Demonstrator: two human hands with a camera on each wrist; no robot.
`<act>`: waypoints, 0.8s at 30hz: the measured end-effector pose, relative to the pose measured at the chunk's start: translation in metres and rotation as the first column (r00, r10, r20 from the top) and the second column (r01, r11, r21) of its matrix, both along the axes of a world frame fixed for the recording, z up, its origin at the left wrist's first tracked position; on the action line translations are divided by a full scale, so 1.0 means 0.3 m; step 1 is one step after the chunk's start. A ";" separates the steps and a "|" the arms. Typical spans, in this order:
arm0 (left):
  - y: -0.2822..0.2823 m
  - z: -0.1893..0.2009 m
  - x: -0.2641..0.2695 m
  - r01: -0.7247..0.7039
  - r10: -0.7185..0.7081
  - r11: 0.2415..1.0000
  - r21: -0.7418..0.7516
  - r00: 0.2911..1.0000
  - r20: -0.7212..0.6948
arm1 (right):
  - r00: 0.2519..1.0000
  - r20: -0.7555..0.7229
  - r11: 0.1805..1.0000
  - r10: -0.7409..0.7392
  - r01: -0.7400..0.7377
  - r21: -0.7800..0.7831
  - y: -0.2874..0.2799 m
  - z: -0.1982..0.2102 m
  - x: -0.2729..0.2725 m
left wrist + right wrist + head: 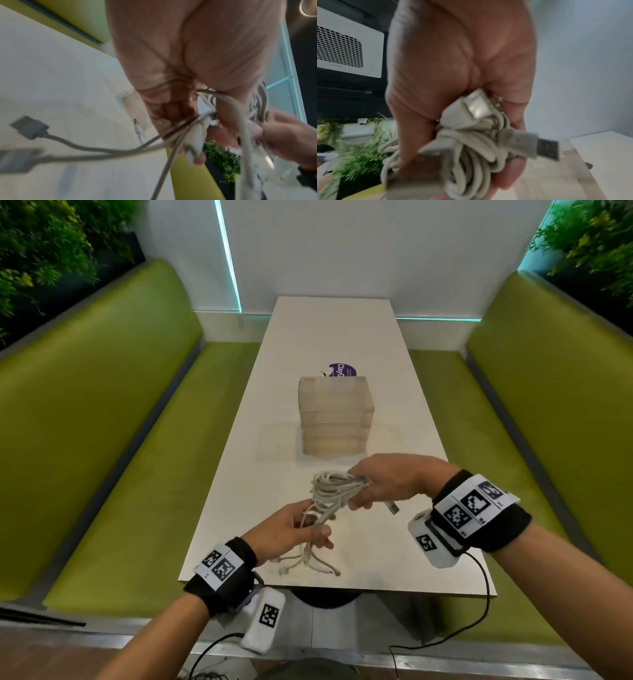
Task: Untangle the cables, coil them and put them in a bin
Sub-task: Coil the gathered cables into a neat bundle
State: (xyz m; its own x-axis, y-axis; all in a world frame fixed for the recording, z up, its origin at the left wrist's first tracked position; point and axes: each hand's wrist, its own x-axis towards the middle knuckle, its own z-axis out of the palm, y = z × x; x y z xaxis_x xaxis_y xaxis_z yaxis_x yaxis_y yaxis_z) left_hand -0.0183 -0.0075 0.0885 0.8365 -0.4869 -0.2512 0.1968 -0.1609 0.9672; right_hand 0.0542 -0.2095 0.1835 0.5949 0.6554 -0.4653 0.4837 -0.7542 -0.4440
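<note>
A bundle of white cables hangs above the near end of the white table. My right hand grips the coiled part, and a USB plug sticks out below the thumb. My left hand holds the loose strands lower down. Several cable ends with plugs trail onto the table; one grey plug shows in the left wrist view. A clear plastic bin stands at mid-table, beyond both hands.
Green benches run along both sides of the table. A purple round sticker lies behind the bin. Black leads from the wrist cameras hang off the near table edge. Plants fill the upper corners.
</note>
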 end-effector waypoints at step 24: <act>-0.111 0.108 0.098 -0.685 0.628 0.561 -0.464 0.718 -0.301 | 0.815 -0.210 0.607 -0.540 0.550 0.573 0.171 -0.165 -0.074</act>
State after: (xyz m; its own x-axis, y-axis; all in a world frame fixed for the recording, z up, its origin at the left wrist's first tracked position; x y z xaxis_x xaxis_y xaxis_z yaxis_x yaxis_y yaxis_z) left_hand 0.0111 -0.0409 0.1209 0.9650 0.1166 -0.2348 0.1329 0.5548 0.8213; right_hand 0.0320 -0.1581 0.1340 0.9303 0.3475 -0.1173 0.0604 -0.4606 -0.8856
